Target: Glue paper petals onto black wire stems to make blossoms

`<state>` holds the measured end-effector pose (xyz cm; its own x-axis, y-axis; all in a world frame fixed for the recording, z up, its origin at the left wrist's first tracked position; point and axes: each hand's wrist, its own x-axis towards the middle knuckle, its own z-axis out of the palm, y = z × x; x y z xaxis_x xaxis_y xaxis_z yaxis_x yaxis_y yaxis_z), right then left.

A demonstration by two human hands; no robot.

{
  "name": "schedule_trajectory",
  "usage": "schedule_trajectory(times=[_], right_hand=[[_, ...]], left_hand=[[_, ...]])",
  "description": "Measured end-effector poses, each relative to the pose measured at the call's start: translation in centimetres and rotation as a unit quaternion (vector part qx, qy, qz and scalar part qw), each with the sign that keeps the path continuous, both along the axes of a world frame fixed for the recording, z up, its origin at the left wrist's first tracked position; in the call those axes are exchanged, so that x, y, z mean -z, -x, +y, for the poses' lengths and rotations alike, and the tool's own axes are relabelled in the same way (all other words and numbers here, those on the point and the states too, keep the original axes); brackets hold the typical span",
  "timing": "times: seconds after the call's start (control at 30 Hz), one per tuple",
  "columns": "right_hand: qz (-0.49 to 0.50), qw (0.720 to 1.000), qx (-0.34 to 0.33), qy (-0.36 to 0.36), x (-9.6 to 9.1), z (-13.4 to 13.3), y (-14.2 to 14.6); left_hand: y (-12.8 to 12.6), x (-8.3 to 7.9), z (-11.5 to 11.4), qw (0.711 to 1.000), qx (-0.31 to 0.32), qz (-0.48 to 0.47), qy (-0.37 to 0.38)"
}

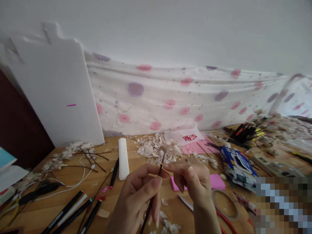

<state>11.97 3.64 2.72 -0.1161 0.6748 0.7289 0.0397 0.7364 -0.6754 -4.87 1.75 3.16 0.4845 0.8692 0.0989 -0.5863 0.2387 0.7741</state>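
My left hand (pixel 138 198) is closed on a thin dark stem (pixel 153 195), which runs up between thumb and fingers. At the stem's top sits a pale pink paper flower (pixel 170 150). My right hand (pixel 192 182) pinches the stem just under the flower, fingers pressed together. Both hands hover above a wooden table (pixel 73 182), near the front middle.
A heap of pale petals (pixel 152 149) lies behind the hands. A white roll (pixel 123 158), black pens (pixel 73 213), finished flower twigs (pixel 73 152), pink pads (pixel 214 181), a tape ring (pixel 224 203), a blue packet (pixel 237 165) and a white board (pixel 56 91) surround them.
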Motion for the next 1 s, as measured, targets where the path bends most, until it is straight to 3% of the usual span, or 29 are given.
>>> schedule_trajectory(times=[0.2, 0.43, 0.57, 0.67, 0.83, 1.0], right_hand=[[-0.005, 0.997, 0.040, 0.065, -0.1, 0.6, 0.8], [0.049, 0.980, 0.132, 0.140, 0.3, 0.1, -0.2], [0.083, 0.963, 0.159, 0.200, 2.2, -3.1, -1.0], [0.117, 0.951, 0.166, 0.233, 4.2, -6.5, 0.0], [0.185, 0.929, 0.178, 0.265, 7.0, -10.0, 2.3], [0.222, 0.917, 0.154, 0.295, 7.3, -11.6, 3.2]], left_hand=[[0.5, -0.3, -0.1, 0.998, 0.029, -0.041, -0.035], [0.9, -1.0, -1.2, 0.995, -0.077, 0.035, -0.062], [0.5, -1.5, -1.7, 0.978, -0.133, 0.116, -0.114], [-0.2, -1.5, -2.4, 0.964, -0.164, 0.147, -0.150], [-0.7, -1.0, -3.5, 0.956, -0.158, 0.175, -0.176], [-0.9, -0.6, -4.1, 0.944, -0.145, 0.200, -0.218]])
